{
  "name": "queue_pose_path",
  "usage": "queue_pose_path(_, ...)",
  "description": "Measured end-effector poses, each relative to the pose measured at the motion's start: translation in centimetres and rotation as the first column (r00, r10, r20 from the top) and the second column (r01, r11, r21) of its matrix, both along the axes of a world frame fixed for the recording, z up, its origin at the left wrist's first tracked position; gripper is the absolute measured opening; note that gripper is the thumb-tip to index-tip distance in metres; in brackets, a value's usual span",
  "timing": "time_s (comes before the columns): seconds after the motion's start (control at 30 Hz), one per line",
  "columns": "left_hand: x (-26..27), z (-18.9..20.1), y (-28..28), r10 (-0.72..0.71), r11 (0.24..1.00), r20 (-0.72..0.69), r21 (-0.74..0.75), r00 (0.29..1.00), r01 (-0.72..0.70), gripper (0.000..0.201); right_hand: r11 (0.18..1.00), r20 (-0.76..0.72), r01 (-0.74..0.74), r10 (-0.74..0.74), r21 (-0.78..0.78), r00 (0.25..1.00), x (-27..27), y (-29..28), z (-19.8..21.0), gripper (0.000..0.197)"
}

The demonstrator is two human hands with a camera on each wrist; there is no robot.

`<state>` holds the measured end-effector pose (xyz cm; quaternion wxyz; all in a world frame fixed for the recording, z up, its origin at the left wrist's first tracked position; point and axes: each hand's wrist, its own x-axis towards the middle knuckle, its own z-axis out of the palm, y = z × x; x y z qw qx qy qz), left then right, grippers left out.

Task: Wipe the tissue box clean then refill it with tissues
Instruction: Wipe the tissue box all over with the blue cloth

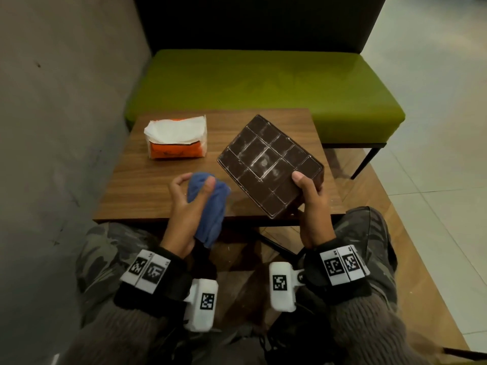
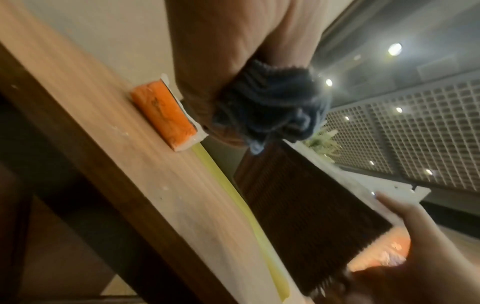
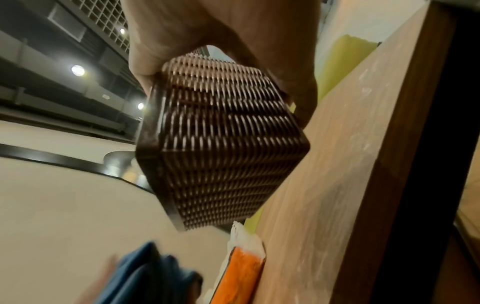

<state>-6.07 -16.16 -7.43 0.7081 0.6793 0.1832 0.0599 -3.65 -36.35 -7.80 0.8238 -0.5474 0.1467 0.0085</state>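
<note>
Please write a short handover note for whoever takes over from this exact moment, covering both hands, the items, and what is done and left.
Left hand: grips the bunched blue cloth above the table's near edge.
Right hand: grips a corner of the brown woven tissue box, tilted off the table, gridded underside facing up.
Orange tissue pack: on the table's far left, torn open at the top.
Done: cloth and box picked up.
Left: that face shows whitish smears, so wiping is unfinished; then load the tissues.

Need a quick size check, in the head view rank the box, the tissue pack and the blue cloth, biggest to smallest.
1. Box, clearly largest.
2. Tissue pack and cloth: look alike in size; the cloth is bunched, partly hidden and nearer the camera, so no ranking.
</note>
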Motion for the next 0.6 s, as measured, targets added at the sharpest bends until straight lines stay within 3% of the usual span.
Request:
queue_pose_path(0.07,-0.2,0.5,1.0,-0.04,0.998,0.096,-0.035,0.995,0.043,0.053,1.0,0.005,0.002,-0.001,-0.021,1.0,0.0,-0.4,0.0,0.083)
queue_pose_path(0.13,-0.3,1.3,0.9,-0.203,0.976,0.158,-0.045,0.966,0.213,0.052,0.998,0.018,-0.018,0.019,-0.06,1.0,0.0,-0.2,0.0,0.083)
queue_pose_path(0.2,-0.7,2.1,-0.1,-0.375,0.92,0.204,0.202,0.904,0.336,0.052,0.996,0.03,-0.04,0.043,-0.084,0.999,-0.1,0.5,0.1,0.085)
queue_pose_path(0.27,-0.7,2.2,-1.4,-0.436,0.809,0.24,0.527,0.867,0.261,0.042,0.994,0.032,-0.067,0.07,-0.092,0.997,-0.2,1.2,0.2,0.086)
queue_pose_path(0.3,-0.5,2.2,-1.8,-0.429,0.774,0.261,0.6,0.865,0.203,0.037,0.992,0.035,-0.08,0.084,-0.102,0.996,-0.2,1.4,0.2,0.087)
queue_pose_path(0.43,0.7,2.6,-1.6,-0.261,0.821,0.287,0.568,0.922,0.056,0.036,0.987,0.05,-0.096,0.103,-0.132,0.993,-0.4,1.2,0.3,0.082)
queue_pose_path(0.5,0.5,2.4,-1.4,-0.308,0.796,0.197,0.589,0.931,0.138,0.037,0.985,0.042,-0.092,0.099,-0.143,0.994,-0.5,1.0,0.3,0.073)
queue_pose_path(0.6,-0.7,1.7,-1.5,-0.445,0.719,0.112,0.637,0.888,0.28,0.039,0.988,0.028,-0.075,0.08,-0.134,0.996,-0.4,0.8,0.4,0.056)
